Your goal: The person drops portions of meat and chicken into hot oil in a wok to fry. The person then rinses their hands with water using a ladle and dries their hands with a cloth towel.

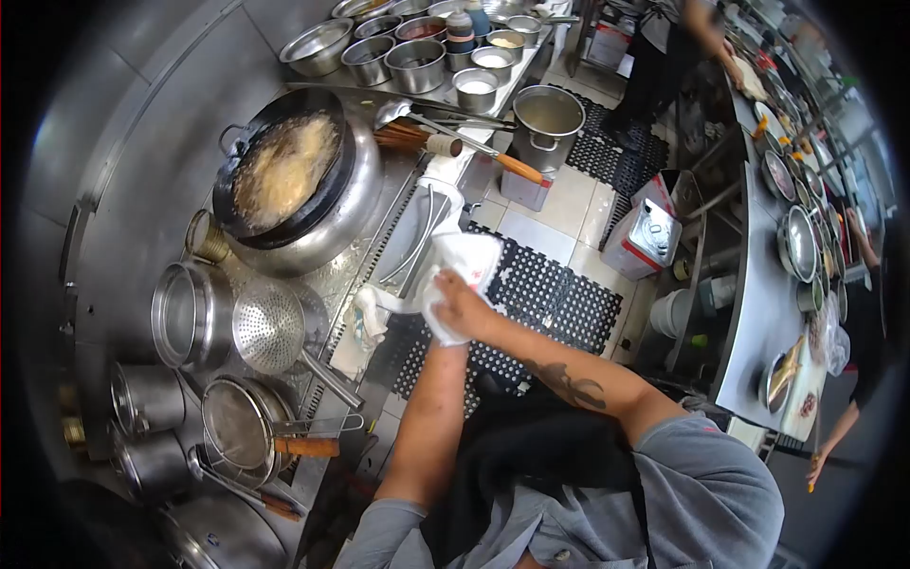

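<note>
A white cloth (471,258) with a small red mark hangs in front of me, bunched around my hands. My right hand (461,305) has its fingers closed on the cloth. Under its folds, my left hand is almost wholly covered, so its fingers do not show. To the left of both hands, another crumpled cloth (370,318) lies at the stove's edge. Beyond them, a black wok (227,185) holds bubbling oil with pale golden food in it. A ladle (391,114) and a tool with an orange wooden handle (521,169) rest near the wok.
A perforated strainer (268,327), a mesh strainer (235,422) and metal pots (147,396) crowd the left side. Steel bowls (415,64) line the back counter. A large stockpot (549,114) stands ahead. Black mats (550,289) cover the floor. Other people work by the right counter (758,356).
</note>
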Action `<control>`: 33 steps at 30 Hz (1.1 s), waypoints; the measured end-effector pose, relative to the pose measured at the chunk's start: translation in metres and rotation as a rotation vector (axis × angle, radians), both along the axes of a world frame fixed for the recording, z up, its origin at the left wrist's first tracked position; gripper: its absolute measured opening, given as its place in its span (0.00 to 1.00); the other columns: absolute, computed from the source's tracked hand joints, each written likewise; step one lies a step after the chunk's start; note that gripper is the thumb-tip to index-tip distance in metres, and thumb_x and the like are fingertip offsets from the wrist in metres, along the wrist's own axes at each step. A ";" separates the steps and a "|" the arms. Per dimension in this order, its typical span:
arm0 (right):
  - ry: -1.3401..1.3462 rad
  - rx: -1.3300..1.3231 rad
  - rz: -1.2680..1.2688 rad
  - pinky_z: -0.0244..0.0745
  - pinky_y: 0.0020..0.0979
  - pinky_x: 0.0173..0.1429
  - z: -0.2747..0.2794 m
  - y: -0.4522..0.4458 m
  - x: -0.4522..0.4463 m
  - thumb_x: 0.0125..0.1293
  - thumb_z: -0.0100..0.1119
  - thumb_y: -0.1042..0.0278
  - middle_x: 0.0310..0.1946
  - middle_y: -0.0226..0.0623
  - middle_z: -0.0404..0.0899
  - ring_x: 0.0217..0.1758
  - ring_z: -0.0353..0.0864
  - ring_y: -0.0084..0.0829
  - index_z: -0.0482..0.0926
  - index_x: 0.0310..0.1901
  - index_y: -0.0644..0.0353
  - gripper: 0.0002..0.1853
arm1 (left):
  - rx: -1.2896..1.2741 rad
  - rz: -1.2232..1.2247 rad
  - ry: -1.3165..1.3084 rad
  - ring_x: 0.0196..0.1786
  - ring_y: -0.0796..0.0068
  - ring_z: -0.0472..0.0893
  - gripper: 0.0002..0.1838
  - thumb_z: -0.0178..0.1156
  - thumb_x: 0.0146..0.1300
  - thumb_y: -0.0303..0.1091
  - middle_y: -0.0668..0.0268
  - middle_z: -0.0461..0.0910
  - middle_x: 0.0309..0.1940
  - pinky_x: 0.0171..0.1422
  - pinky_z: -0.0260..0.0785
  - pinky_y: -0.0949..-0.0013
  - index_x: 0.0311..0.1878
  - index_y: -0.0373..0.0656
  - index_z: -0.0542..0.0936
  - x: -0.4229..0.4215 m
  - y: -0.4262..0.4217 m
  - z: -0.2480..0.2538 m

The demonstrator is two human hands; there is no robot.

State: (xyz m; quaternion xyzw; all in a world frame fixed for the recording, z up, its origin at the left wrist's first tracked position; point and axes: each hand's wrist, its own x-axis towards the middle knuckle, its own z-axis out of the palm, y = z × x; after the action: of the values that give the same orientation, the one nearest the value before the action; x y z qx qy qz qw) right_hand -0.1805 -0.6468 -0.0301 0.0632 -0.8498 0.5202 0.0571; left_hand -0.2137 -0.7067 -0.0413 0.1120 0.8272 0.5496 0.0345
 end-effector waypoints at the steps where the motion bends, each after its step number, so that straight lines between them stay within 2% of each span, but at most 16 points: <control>1: 0.025 0.033 0.031 0.59 0.38 0.67 0.012 0.001 0.010 0.59 0.56 0.67 0.59 0.63 0.60 0.62 0.64 0.55 0.73 0.51 0.74 0.21 | 0.030 0.016 0.013 0.39 0.65 0.78 0.15 0.54 0.58 0.39 0.63 0.76 0.37 0.41 0.72 0.67 0.46 0.42 0.72 0.001 -0.005 0.006; 3: -0.153 -0.053 0.141 0.72 0.38 0.54 0.046 0.028 0.001 0.59 0.54 0.71 0.43 0.53 0.75 0.49 0.76 0.48 0.77 0.44 0.71 0.14 | 0.001 -0.011 0.222 0.38 0.65 0.79 0.12 0.53 0.59 0.37 0.64 0.76 0.36 0.39 0.72 0.68 0.44 0.43 0.73 0.013 -0.010 0.019; 5: 0.151 0.095 -0.225 0.74 0.39 0.43 0.027 0.047 -0.019 0.55 0.55 0.73 0.33 0.48 0.77 0.40 0.78 0.46 0.78 0.38 0.68 0.10 | -0.095 -0.156 0.538 0.37 0.65 0.79 0.11 0.52 0.59 0.36 0.64 0.77 0.34 0.38 0.72 0.68 0.42 0.44 0.74 0.030 -0.005 0.037; 7: 0.073 0.605 -0.142 0.71 0.40 0.42 -0.002 0.047 -0.008 0.50 0.54 0.71 0.31 0.44 0.78 0.36 0.77 0.42 0.76 0.32 0.61 0.07 | -0.271 -0.300 0.789 0.35 0.65 0.79 0.09 0.51 0.59 0.35 0.65 0.77 0.32 0.37 0.71 0.69 0.41 0.44 0.75 0.037 0.007 0.043; 9: 0.043 0.588 -0.262 0.71 0.39 0.47 -0.032 0.035 -0.003 0.51 0.55 0.70 0.33 0.43 0.79 0.40 0.79 0.40 0.77 0.34 0.60 0.08 | -0.491 -0.350 0.900 0.34 0.65 0.80 0.08 0.51 0.59 0.33 0.66 0.77 0.31 0.36 0.71 0.69 0.39 0.45 0.76 0.033 0.024 0.040; 11: 0.158 0.365 -0.102 0.73 0.39 0.50 -0.021 0.027 0.014 0.52 0.56 0.66 0.39 0.45 0.80 0.39 0.80 0.46 0.78 0.44 0.62 0.16 | -0.703 -0.354 0.769 0.39 0.67 0.78 0.11 0.51 0.60 0.34 0.64 0.76 0.37 0.42 0.70 0.71 0.45 0.44 0.73 0.035 0.032 0.040; 13: -0.393 0.540 0.517 0.66 0.39 0.59 0.024 0.033 -0.017 0.57 0.54 0.61 0.43 0.49 0.77 0.49 0.75 0.48 0.75 0.46 0.62 0.18 | -0.941 -0.340 0.629 0.45 0.69 0.77 0.15 0.50 0.62 0.35 0.62 0.76 0.43 0.49 0.69 0.72 0.51 0.43 0.71 0.038 0.033 0.042; 15: -0.172 0.130 0.124 0.66 0.41 0.60 0.046 0.052 -0.030 0.59 0.52 0.58 0.44 0.51 0.76 0.50 0.74 0.49 0.73 0.48 0.66 0.21 | -1.214 -0.278 0.467 0.50 0.71 0.76 0.19 0.50 0.63 0.35 0.61 0.75 0.50 0.56 0.68 0.74 0.57 0.42 0.69 0.040 0.020 0.045; 16: 0.285 0.133 -0.103 0.66 0.42 0.59 0.047 0.055 -0.030 0.63 0.49 0.53 0.45 0.54 0.74 0.50 0.73 0.50 0.72 0.49 0.69 0.24 | -1.242 -0.251 0.434 0.49 0.71 0.76 0.18 0.50 0.63 0.35 0.61 0.75 0.49 0.55 0.68 0.74 0.56 0.42 0.69 0.038 0.016 0.044; 17: -0.037 0.241 -0.040 0.66 0.40 0.59 0.045 0.050 -0.015 0.65 0.48 0.48 0.46 0.57 0.73 0.51 0.72 0.52 0.71 0.49 0.72 0.28 | -1.197 -0.237 0.429 0.49 0.71 0.76 0.18 0.50 0.63 0.35 0.60 0.75 0.48 0.54 0.68 0.74 0.56 0.41 0.70 0.034 0.018 0.040; 21: 0.096 0.079 -0.111 0.67 0.41 0.57 0.001 0.020 0.015 0.62 0.48 0.41 0.50 0.60 0.69 0.51 0.72 0.51 0.70 0.53 0.73 0.35 | -0.734 -0.191 0.425 0.45 0.70 0.76 0.16 0.50 0.63 0.34 0.60 0.75 0.45 0.51 0.69 0.73 0.54 0.41 0.70 0.026 0.008 0.031; 25: -0.081 0.211 0.226 0.64 0.37 0.61 0.060 0.025 0.029 0.57 0.59 0.49 0.56 0.63 0.64 0.58 0.68 0.52 0.70 0.56 0.71 0.34 | -0.305 -0.127 0.242 0.42 0.70 0.76 0.15 0.50 0.63 0.33 0.60 0.75 0.42 0.47 0.69 0.72 0.52 0.40 0.71 0.024 -0.010 0.027; 26: 0.066 -0.086 0.287 0.70 0.36 0.56 0.053 0.023 0.018 0.56 0.63 0.55 0.51 0.61 0.70 0.52 0.74 0.51 0.70 0.55 0.71 0.31 | -0.216 -0.109 0.192 0.41 0.70 0.76 0.14 0.50 0.63 0.32 0.60 0.75 0.41 0.47 0.70 0.72 0.51 0.40 0.71 0.021 -0.013 0.025; 29: -0.873 -1.395 0.440 0.79 0.39 0.40 0.088 0.044 -0.004 0.68 0.41 0.43 0.33 0.47 0.81 0.28 0.82 0.43 0.76 0.46 0.68 0.30 | -0.079 -0.087 0.156 0.38 0.69 0.76 0.13 0.50 0.63 0.32 0.60 0.75 0.39 0.44 0.70 0.71 0.50 0.39 0.71 0.029 -0.008 0.026; 30: -0.937 -1.497 0.378 0.80 0.39 0.35 0.041 0.046 -0.016 0.69 0.31 0.40 0.30 0.44 0.82 0.26 0.82 0.38 0.76 0.42 0.67 0.34 | -0.063 -0.083 0.155 0.37 0.69 0.75 0.13 0.50 0.63 0.31 0.60 0.75 0.38 0.43 0.70 0.71 0.49 0.39 0.72 0.029 -0.006 0.026; 33: -0.912 -1.544 0.173 0.76 0.34 0.24 -0.015 0.042 -0.025 0.71 0.39 0.51 0.23 0.35 0.80 0.19 0.79 0.31 0.76 0.36 0.63 0.23 | -0.028 -0.099 0.142 0.35 0.69 0.75 0.12 0.50 0.63 0.30 0.60 0.75 0.36 0.41 0.71 0.70 0.48 0.39 0.72 0.022 -0.001 0.027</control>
State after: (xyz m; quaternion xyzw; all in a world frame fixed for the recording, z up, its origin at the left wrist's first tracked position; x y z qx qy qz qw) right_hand -0.2054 -0.6050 -0.0455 -0.1418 -0.1963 0.9232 -0.2985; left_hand -0.1917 -0.7075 -0.0142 0.1909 0.8285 0.5265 0.0045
